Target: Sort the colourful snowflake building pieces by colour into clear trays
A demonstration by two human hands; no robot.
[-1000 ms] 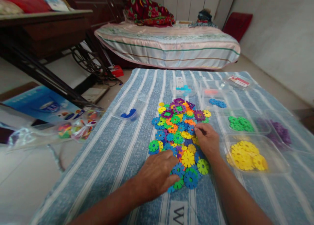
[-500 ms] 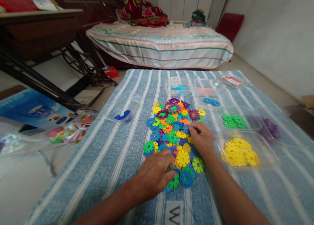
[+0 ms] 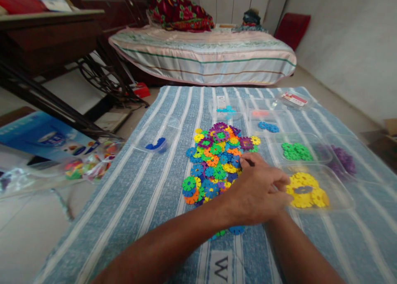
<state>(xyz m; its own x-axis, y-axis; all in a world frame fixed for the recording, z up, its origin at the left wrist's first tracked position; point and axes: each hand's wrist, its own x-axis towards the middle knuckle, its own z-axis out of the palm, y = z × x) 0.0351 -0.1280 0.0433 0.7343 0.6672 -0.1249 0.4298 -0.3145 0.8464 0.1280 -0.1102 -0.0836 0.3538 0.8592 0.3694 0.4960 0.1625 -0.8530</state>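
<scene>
My left hand (image 3: pixel 259 195) reaches across my right forearm to the clear tub of yellow notched discs (image 3: pixel 305 180). Its fingers are apart at the tub's left side, and I see nothing between them. A blurred greyish oval (image 3: pixel 304 189) shows over the yellow discs, too smeared to name. My right hand (image 3: pixel 252 159), partly hidden behind the left, rests at the right edge of a mixed pile of notched plastic discs (image 3: pixel 220 170). Its thumb and fingertips are drawn together near a dark blue disc; what they hold, if anything, is hidden.
Clear tubs hold green discs (image 3: pixel 296 151), purple pieces (image 3: pixel 343 160), blue discs (image 3: pixel 268 127), light blue pieces (image 3: pixel 228 110) and dark blue pieces (image 3: pixel 156 143). A lidded box (image 3: pixel 294 100) sits at the far right of the striped cloth (image 3: pixel 124 218). Beyond is a bed (image 3: pixel 201 60).
My left hand has moved right from the near part of the pile, over my right forearm, to the yellow tub, and its fingers have parted. My right hand has stayed at the pile.
</scene>
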